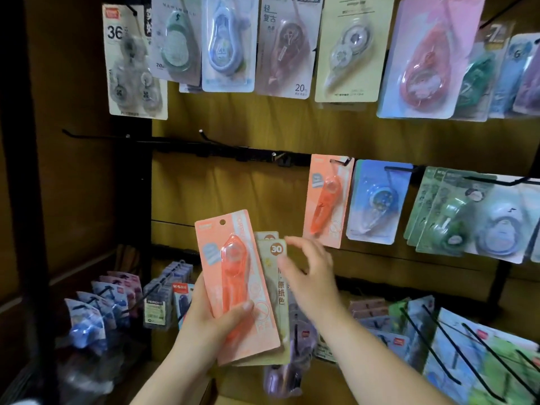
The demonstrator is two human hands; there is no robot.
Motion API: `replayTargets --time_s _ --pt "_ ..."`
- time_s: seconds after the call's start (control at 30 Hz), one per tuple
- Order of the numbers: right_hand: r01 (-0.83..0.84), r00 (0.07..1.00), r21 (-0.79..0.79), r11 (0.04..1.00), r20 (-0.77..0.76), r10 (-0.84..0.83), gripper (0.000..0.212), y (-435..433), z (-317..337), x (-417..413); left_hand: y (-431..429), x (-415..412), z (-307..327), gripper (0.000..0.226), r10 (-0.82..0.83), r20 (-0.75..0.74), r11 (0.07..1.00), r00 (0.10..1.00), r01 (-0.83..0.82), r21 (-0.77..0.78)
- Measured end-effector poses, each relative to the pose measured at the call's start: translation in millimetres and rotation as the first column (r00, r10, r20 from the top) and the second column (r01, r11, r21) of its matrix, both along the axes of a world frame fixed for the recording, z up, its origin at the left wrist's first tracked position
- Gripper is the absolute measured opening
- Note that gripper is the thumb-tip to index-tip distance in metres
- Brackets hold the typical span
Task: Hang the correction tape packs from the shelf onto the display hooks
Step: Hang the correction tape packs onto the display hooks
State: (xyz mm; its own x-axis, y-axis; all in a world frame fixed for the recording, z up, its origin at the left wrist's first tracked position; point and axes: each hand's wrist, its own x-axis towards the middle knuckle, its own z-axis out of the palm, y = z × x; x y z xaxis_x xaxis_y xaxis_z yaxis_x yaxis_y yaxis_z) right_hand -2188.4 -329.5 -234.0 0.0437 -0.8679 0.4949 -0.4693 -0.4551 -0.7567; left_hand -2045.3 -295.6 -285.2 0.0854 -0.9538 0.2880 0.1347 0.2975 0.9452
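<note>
Our left hand (210,325) gripped a fanned stack of correction tape packs in front of the display, with an orange pack (236,285) foremost and beige packs (277,258) behind, our thumb lying across the orange card. Our right hand (309,276), blurred, hovered with loose, spread fingers just beside the beige packs, grasping nothing. A matching hung orange pack (327,200) dangled from a hook (340,162) up to the right.

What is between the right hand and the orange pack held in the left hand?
A beige pack marked 30, tucked behind the orange pack in the left hand; the right hand is at its edge. Head view.
</note>
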Motion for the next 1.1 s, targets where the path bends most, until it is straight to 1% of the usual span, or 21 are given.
replayTargets --time_s 0.07,0.1,0.13,0.2,0.27,0.33,0.4,0.5,0.6,0.63,0.67,0.77,0.8,0.9,0.97,1.1 --pt "0.003 1.000 -0.006 1.000 -0.022 -0.003 0.041 9.2 -0.8 2.0 2.9 -7.0 2.4 0.079 -0.016 -0.001 1.000 1.000 0.016 -0.027" --pt "0.021 1.000 -0.031 0.999 -0.005 -0.021 0.047 12.5 -1.1 1.6 4.3 -11.2 3.6 0.075 -0.021 0.000 0.999 1.000 0.021 -0.037" --pt "0.034 0.999 -0.061 0.998 0.015 -0.033 0.048 14.9 -1.5 0.6 4.6 -14.8 4.0 0.074 -0.023 0.000 0.999 1.000 0.023 -0.046" --pt "0.035 0.999 -0.083 0.996 0.018 -0.033 0.039 18.5 -1.2 -2.4 4.2 -21.1 4.9 0.075 -0.013 -0.003 0.998 1.000 0.013 -0.060" --pt "0.037 0.999 -0.046 0.998 -0.005 -0.038 0.029 20.9 -2.0 -5.9 3.7 -25.7 6.6 0.076 -0.003 -0.011 0.997 1.000 0.003 -0.073" --pt "0.037 0.999 -0.021 0.999 -0.007 -0.037 0.028 23.4 -4.9 -9.2 3.6 -29.5 7.8 0.076 0.002 -0.006 0.996 1.000 -0.002 -0.086" --pt "0.023 1.000 -0.028 0.999 0.013 -0.023 0.029 26.1 -7.0 -11.0 4.7 -33.5 8.6 0.074 0.001 0.008 0.996 1.000 -0.001 -0.088" --pt "0.002 0.996 -0.020 1.000 0.085 0.000 0.028 28.9 -8.5 -12.6 8.6 -39.7 12.6 0.070 -0.019 0.015 0.995 1.000 0.020 -0.096" --pt "-0.045 0.974 0.011 0.999 0.223 0.041 0.019 31.8 -5.7 -11.0 11.9 -41.6 15.9 0.066 -0.032 0.030 0.994 0.999 0.035 -0.102" --pt "-0.067 0.955 0.016 0.998 0.290 0.059 0.015 32.4 -4.5 -9.8 13.1 -41.4 16.7 0.067 -0.041 0.047 0.994 0.998 0.045 -0.099" --pt "-0.088 0.930 0.022 0.996 0.359 0.074 0.012 32.6 -3.2 -8.9 13.6 -40.7 16.9 0.073 -0.050 0.064 0.993 0.997 0.057 -0.100" --pt "-0.120 0.858 0.048 0.992 0.508 0.079 0.013 29.7 -0.7 -9.9 14.8 -36.9 15.4 0.106 -0.097 0.096 0.990 0.991 0.107 -0.097" --pt "-0.135 0.834 0.072 0.988 0.546 0.074 0.014 29.6 0.7 -10.5 16.1 -36.0 15.8 0.111 -0.113 0.105 0.988 0.988 0.122 -0.092" --pt "-0.132 0.768 0.134 0.982 0.640 0.016 0.012 25.6 2.2 -10.9 18.4 -35.7 17.5 0.113 -0.113 0.101 0.989 0.988 0.122 -0.088" --pt "-0.122 0.733 0.158 0.980 0.680 -0.019 0.014 21.8 2.5 -11.3 18.0 -35.3 17.0 0.107 -0.090 0.076 0.992 0.993 0.096 -0.083" --pt "-0.142 0.739 0.133 0.981 0.674 0.016 0.010 21.4 5.1 -17.4 21.0 -33.5 15.1 0.110 -0.116 0.067 0.990 0.991 0.120 -0.068"
